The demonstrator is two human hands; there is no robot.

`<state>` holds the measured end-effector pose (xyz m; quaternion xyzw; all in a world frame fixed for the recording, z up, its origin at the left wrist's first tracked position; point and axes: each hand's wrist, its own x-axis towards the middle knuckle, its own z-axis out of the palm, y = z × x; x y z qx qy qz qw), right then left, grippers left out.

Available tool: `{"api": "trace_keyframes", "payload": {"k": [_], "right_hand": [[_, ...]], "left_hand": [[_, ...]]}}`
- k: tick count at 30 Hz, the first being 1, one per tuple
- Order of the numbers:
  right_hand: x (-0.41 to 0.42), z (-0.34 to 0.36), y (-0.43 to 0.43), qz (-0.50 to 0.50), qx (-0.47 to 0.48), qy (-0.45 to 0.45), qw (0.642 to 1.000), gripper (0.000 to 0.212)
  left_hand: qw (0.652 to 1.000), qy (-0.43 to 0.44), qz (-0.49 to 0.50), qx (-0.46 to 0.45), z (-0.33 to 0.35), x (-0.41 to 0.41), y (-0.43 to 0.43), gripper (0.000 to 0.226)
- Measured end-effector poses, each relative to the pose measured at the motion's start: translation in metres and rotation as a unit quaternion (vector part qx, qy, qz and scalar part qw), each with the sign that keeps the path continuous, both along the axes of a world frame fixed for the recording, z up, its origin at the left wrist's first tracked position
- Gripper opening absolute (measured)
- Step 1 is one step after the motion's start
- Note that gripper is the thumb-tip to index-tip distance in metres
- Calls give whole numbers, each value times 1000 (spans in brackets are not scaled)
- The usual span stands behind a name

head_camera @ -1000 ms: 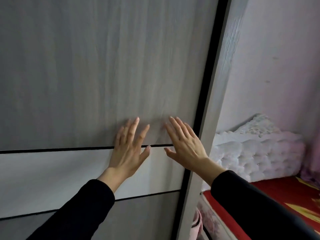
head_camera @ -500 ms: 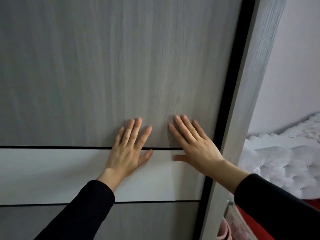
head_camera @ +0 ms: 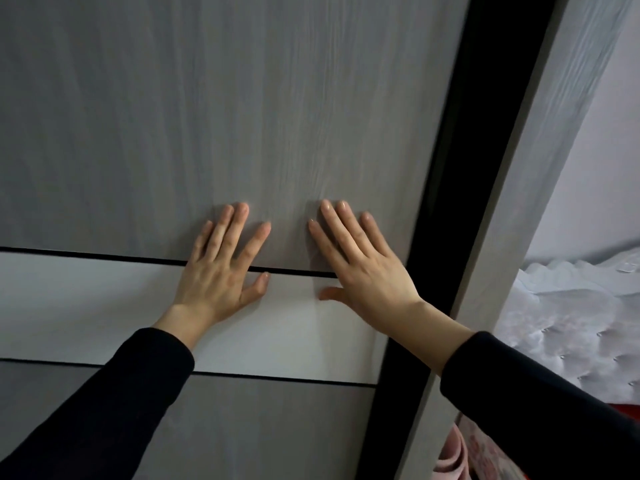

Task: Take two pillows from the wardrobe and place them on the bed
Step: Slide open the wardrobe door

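Note:
A grey wood-grain sliding wardrobe door with a white band across it fills most of the view. My left hand and my right hand lie flat on the door side by side, fingers spread, holding nothing. To the right of the door's edge a dark gap shows, bounded by the grey wardrobe frame. Nothing inside the wardrobe can be made out; no pillows are visible. The bed's white tufted headboard stands at the right, with a sliver of red cover below it.
A pale wall rises behind the headboard. Pink floral fabric shows at the bottom between the wardrobe frame and my right sleeve.
The door has slid left under both palms, and the dark gap at its right edge has widened. The view has shifted so less of the bed shows.

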<state>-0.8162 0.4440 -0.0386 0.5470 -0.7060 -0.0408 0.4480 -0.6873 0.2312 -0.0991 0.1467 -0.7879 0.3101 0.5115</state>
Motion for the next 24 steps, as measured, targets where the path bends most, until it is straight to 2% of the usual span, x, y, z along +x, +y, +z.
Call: {"api": "trace_keyframes", "payload": {"k": [5, 10, 17, 24], "right_hand": [[22, -2, -33, 40, -7, 8, 999, 109], [53, -3, -72, 68, -9, 16, 998, 109], [112, -2, -136, 66, -2, 33, 997, 109], [179, -1, -208, 55, 8, 35, 998, 107]], "left_hand": [[999, -28, 17, 39, 2, 36, -24, 71], [988, -66, 73, 119, 7, 78, -38, 71], [966, -45, 106, 230, 8, 132, -65, 72], [952, -44, 110, 283, 5, 197, -131, 75]]}}
